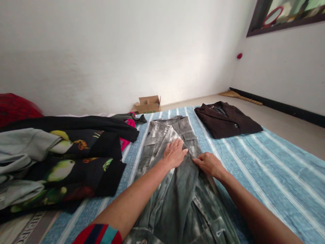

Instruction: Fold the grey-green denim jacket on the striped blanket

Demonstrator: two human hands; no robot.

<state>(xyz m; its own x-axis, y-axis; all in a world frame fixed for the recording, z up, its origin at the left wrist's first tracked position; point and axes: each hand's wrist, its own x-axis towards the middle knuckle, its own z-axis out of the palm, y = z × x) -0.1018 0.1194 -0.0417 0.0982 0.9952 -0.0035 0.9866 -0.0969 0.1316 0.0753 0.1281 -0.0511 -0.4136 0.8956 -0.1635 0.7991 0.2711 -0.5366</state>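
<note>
A pair of grey, mottled cargo pants point(175, 203) lies lengthwise on the bed in front of me, waistband at the far end, with one part folded over diagonally. My left hand point(175, 152) rests flat on the folded layer, fingers stretched out toward the waistband. At the right edge of the pants, my right hand point(208, 164) pinches the fabric between thumb and fingers. A pocket shows on the near right part of the cloth.
A folded dark brown garment point(225, 118) lies to the right on the blue striped sheet point(266, 169). Heaped clothes point(76, 159) cover the left side. Beyond the bed stand an open cardboard box point(148, 105) and a white wall point(122, 51).
</note>
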